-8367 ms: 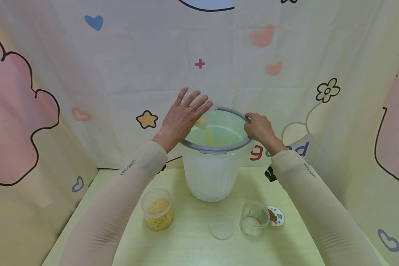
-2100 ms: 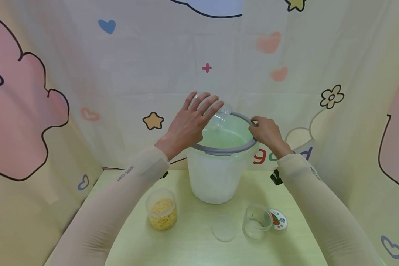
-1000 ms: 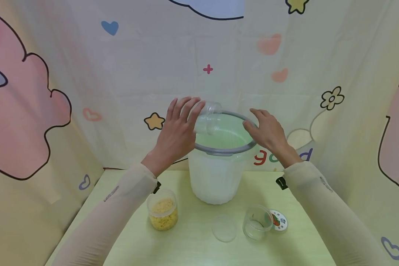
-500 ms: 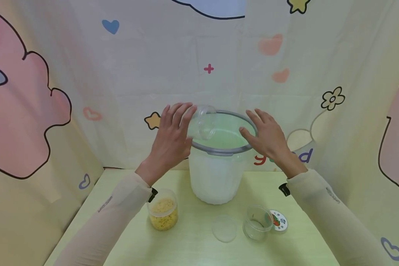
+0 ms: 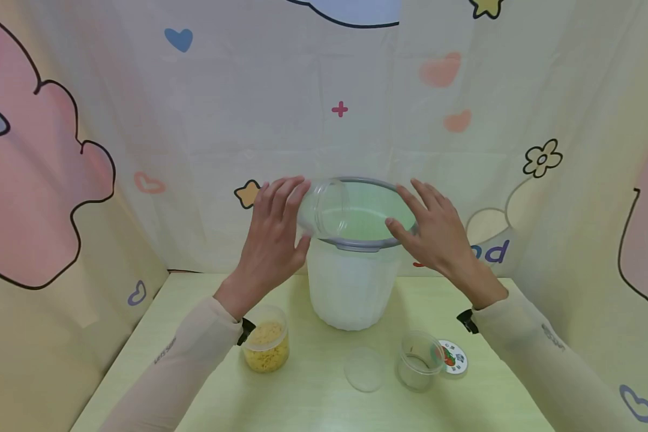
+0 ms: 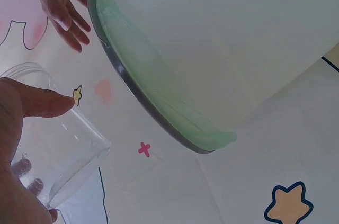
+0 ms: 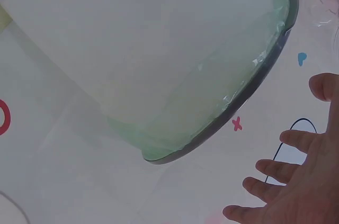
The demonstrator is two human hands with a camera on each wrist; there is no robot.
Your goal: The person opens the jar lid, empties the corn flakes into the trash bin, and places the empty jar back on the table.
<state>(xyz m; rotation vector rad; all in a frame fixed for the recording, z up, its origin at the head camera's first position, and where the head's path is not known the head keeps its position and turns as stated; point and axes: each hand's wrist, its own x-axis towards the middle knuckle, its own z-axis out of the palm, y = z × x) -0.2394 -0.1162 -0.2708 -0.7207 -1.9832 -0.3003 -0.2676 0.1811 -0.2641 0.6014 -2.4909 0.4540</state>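
Note:
A clear plastic jar (image 5: 326,207) lies tilted on its side in my left hand (image 5: 272,231), its mouth toward the right. In the left wrist view the thumb and fingers grip the see-through jar (image 6: 74,150), and no food shows in it. Below the jar stands a white bin (image 5: 351,288) with a grey rim and a pale green liner (image 5: 372,204) folded over the edge. My right hand (image 5: 437,231) hovers at the bin's right side with fingers spread, holding nothing. The right wrist view shows those spread fingers (image 7: 280,171) apart from the grey rim (image 7: 238,99).
On the table (image 5: 308,396) a clear tub of yellow crumbly food (image 5: 267,354) stands at left, partly behind the left wrist. A translucent round lid (image 5: 364,369), an uncovered clear tub (image 5: 418,366) and a printed lid (image 5: 453,358) lie at right. A patterned cloth (image 5: 281,90) hangs behind.
Earlier yellow contents poured from the jar into the bin; now the jar looks emptied. The left hand has drawn it left and lower. My right hand has let go of the rim and spread.

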